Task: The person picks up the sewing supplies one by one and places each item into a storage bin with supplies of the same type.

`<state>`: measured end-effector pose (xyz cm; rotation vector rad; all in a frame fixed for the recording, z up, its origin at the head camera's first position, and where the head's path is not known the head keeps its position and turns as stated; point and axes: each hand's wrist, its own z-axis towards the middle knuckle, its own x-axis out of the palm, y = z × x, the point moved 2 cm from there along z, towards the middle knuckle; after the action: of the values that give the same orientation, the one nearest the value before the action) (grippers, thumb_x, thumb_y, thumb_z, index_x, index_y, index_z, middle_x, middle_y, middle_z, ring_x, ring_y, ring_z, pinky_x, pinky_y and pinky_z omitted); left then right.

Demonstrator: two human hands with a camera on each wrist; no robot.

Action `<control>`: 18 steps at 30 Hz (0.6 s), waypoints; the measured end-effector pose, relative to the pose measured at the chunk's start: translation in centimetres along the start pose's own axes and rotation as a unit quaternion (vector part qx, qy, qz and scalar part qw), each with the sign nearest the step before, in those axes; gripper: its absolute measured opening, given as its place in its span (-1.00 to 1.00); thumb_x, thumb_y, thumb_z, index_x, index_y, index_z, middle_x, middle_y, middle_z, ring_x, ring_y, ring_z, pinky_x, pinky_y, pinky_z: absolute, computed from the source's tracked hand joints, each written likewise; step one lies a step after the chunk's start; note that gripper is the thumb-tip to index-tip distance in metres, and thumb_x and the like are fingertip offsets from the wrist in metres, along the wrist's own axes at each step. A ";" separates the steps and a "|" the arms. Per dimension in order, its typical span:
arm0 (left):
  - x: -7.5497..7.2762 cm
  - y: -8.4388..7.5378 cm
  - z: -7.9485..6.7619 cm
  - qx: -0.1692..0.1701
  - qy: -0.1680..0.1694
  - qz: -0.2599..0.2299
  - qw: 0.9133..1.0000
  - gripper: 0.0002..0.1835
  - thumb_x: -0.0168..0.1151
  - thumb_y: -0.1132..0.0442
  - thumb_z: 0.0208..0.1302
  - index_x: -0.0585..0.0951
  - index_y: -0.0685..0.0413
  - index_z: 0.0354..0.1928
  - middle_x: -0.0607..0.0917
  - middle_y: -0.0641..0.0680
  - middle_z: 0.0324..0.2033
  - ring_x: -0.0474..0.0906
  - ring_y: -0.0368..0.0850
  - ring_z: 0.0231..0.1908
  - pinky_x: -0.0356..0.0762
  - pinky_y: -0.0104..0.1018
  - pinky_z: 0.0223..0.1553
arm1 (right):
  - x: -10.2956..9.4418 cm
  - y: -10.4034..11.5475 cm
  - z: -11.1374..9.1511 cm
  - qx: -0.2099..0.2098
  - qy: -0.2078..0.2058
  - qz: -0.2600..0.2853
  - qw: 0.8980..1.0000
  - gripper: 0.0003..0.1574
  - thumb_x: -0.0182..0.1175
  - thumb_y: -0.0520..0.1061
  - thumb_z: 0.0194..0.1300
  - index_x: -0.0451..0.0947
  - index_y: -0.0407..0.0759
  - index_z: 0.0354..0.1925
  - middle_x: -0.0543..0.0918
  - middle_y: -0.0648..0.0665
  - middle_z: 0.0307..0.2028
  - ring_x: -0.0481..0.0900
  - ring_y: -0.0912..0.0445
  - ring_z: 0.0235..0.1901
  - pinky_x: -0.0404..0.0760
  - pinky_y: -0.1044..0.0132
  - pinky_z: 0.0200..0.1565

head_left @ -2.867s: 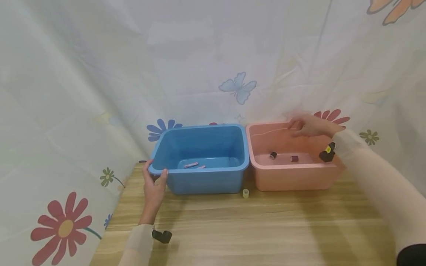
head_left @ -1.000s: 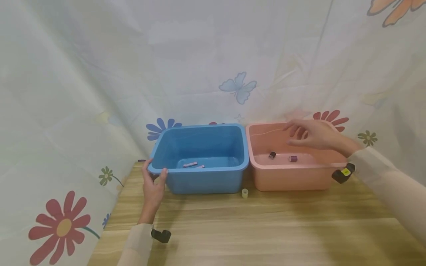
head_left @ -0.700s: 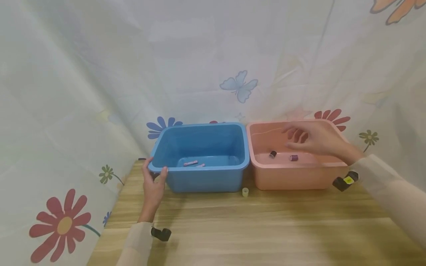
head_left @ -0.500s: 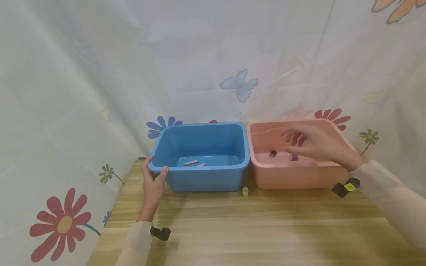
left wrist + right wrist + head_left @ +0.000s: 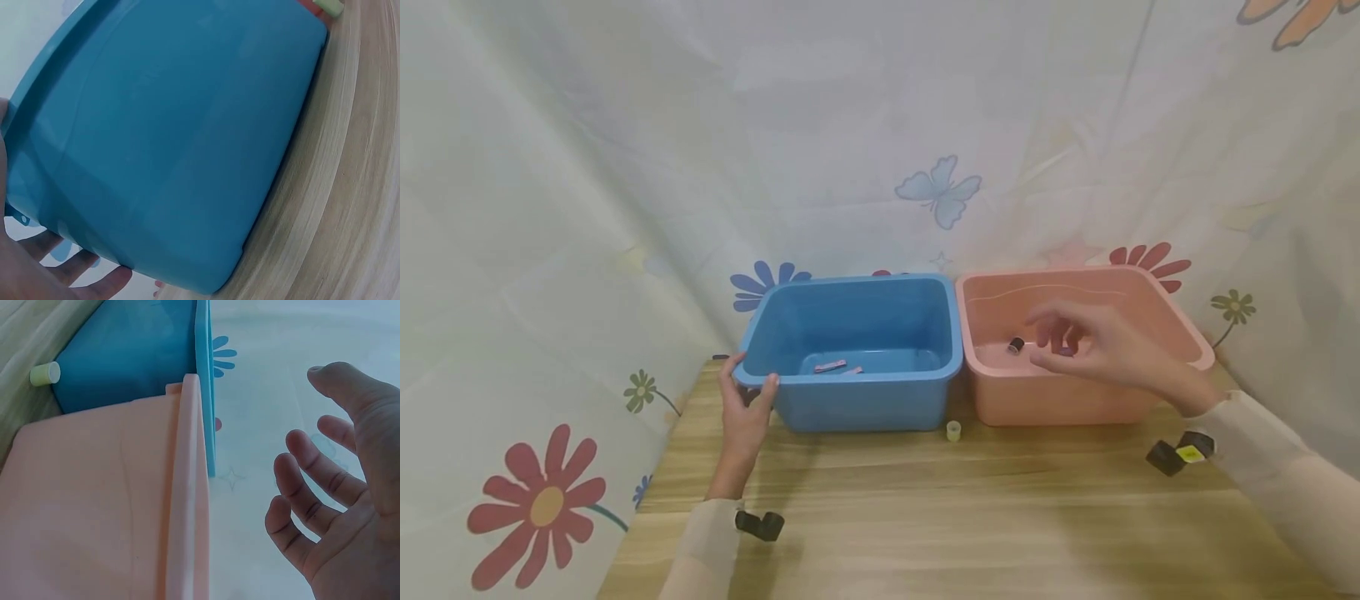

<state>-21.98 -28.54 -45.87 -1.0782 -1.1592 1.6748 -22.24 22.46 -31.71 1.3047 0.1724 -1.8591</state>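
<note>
My left hand [image 5: 747,421] grips the near left corner of the blue plastic bin [image 5: 865,408], thumb on the rim and fingers around the side. Two small pink-and-white strips [image 5: 831,367] lie on that bin's floor. Above the pink bin [image 5: 1052,404] hovers my right hand [image 5: 1101,343], fingers loosely bent and apart; the right wrist view shows the hand [image 5: 344,506] holding nothing. A dark thread spool [image 5: 1016,345] lies inside the pink bin. Behind the right fingers, a purple thread spool [image 5: 1066,352] is partly hidden.
A small pale yellow cylinder [image 5: 953,431] stands on the wooden table [image 5: 925,517] in front of where the bins meet. Both bins stand side by side against a white curtain [image 5: 820,150] printed with flowers and butterflies.
My right hand has come from the pink bin's far side toward its near side and lower, now partly covering the purple spool. The left hand keeps its place on the blue bin.
</note>
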 end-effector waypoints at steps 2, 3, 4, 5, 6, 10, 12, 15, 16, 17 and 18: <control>0.0 0.0 0.0 -0.001 -0.001 0.002 1.000 -0.20 0.26 -0.13 0.43 0.04 -0.41 0.54 0.17 0.18 0.54 0.30 0.22 0.37 0.40 0.30 0.23 | 0.3 0.1 -0.2 0.007 0.001 0.020 1.000 -0.55 0.51 0.17 0.19 0.60 0.42 0.03 0.64 0.31 -0.29 0.60 0.31 -0.35 0.64 0.30 -0.27; 0.0 0.0 0.0 -0.002 -0.002 0.001 1.000 -0.21 0.26 -0.13 0.43 0.05 -0.42 0.53 0.18 0.18 0.54 0.30 0.22 0.36 0.40 0.30 0.23 | 0.4 0.2 -0.3 0.008 0.002 0.030 1.000 -0.54 0.52 0.15 0.19 0.60 0.40 0.04 0.63 0.30 -0.30 0.60 0.30 -0.35 0.64 0.30 -0.28; 0.0 0.0 0.0 -0.001 -0.003 0.000 1.000 -0.21 0.27 -0.13 0.42 0.05 -0.42 0.53 0.18 0.18 0.53 0.30 0.22 0.36 0.41 0.30 0.23 | 0.6 0.2 -0.4 0.008 0.003 0.039 0.999 -0.52 0.53 0.12 0.19 0.59 0.37 0.05 0.63 0.28 -0.31 0.59 0.29 -0.37 0.64 0.29 -0.30; 0.1 0.0 0.1 -0.001 -0.003 -0.001 1.000 -0.21 0.27 -0.14 0.42 0.06 -0.43 0.52 0.18 0.18 0.53 0.29 0.22 0.36 0.41 0.30 0.23 | 0.8 0.3 -0.5 0.008 0.005 0.049 0.999 -0.50 0.54 0.08 0.18 0.59 0.34 0.06 0.62 0.26 -0.32 0.59 0.28 -0.37 0.64 0.29 -0.32; 0.1 0.1 0.1 0.000 -0.003 -0.002 1.000 -0.21 0.26 -0.13 0.43 0.05 -0.42 0.53 0.17 0.19 0.54 0.29 0.23 0.37 0.40 0.31 0.23 | 0.9 0.4 -0.6 0.007 0.006 0.059 0.998 -0.48 0.55 0.05 0.18 0.58 0.31 0.08 0.62 0.24 -0.33 0.58 0.27 -0.39 0.64 0.28 -0.34; 0.1 0.1 0.2 0.002 -0.004 -0.001 1.000 -0.21 0.26 -0.13 0.43 0.05 -0.41 0.53 0.17 0.19 0.54 0.29 0.24 0.36 0.41 0.31 0.22 | 1.7 0.6 -0.9 0.010 0.014 0.083 0.996 -0.42 0.55 -0.05 0.17 0.57 0.23 0.11 0.59 0.20 -0.37 0.55 0.22 -0.43 0.59 0.29 -0.41; 0.0 0.1 0.2 0.003 -0.004 0.001 1.000 -0.21 0.26 -0.14 0.43 0.05 -0.41 0.54 0.17 0.18 0.54 0.28 0.24 0.37 0.41 0.33 0.22 | 2.0 0.6 -1.1 0.013 0.017 0.086 0.996 -0.42 0.54 -0.06 0.18 0.56 0.25 0.13 0.59 0.21 -0.38 0.54 0.21 -0.44 0.58 0.29 -0.42; 0.0 0.1 0.1 0.002 -0.003 0.001 1.000 -0.21 0.26 -0.14 0.43 0.05 -0.42 0.53 0.17 0.17 0.54 0.29 0.23 0.37 0.41 0.32 0.22 | 2.5 0.6 -1.3 0.018 0.021 0.093 0.995 -0.42 0.54 -0.05 0.19 0.56 0.28 0.13 0.59 0.23 -0.38 0.53 0.20 -0.43 0.59 0.28 -0.41; 0.0 0.0 0.0 0.001 -0.001 -0.001 1.000 -0.20 0.26 -0.13 0.43 0.05 -0.41 0.54 0.17 0.17 0.54 0.29 0.22 0.37 0.41 0.31 0.23 | 2.6 0.6 -1.4 0.020 0.021 0.096 0.995 -0.42 0.54 -0.04 0.19 0.56 0.28 0.13 0.59 0.23 -0.38 0.53 0.20 -0.43 0.59 0.29 -0.41; 0.0 0.0 0.0 0.000 0.000 -0.004 1.000 -0.20 0.26 -0.12 0.43 0.04 -0.40 0.54 0.16 0.17 0.54 0.29 0.22 0.37 0.41 0.30 0.23 | 2.7 0.6 -1.4 0.021 0.022 0.100 0.995 -0.42 0.54 -0.05 0.19 0.56 0.28 0.13 0.59 0.22 -0.38 0.53 0.20 -0.43 0.59 0.29 -0.42; 0.0 0.0 0.0 -0.001 0.002 -0.006 1.000 -0.19 0.26 -0.11 0.44 0.03 -0.40 0.55 0.16 0.17 0.54 0.29 0.22 0.37 0.40 0.29 0.24 | 2.8 0.6 -1.5 0.021 0.022 0.103 0.994 -0.41 0.55 -0.06 0.18 0.56 0.28 0.13 0.59 0.22 -0.38 0.53 0.21 -0.43 0.59 0.29 -0.42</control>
<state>-21.98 -28.53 -45.90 -1.0730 -1.1635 1.6625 -21.08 21.31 -34.47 1.3397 0.0195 -1.6684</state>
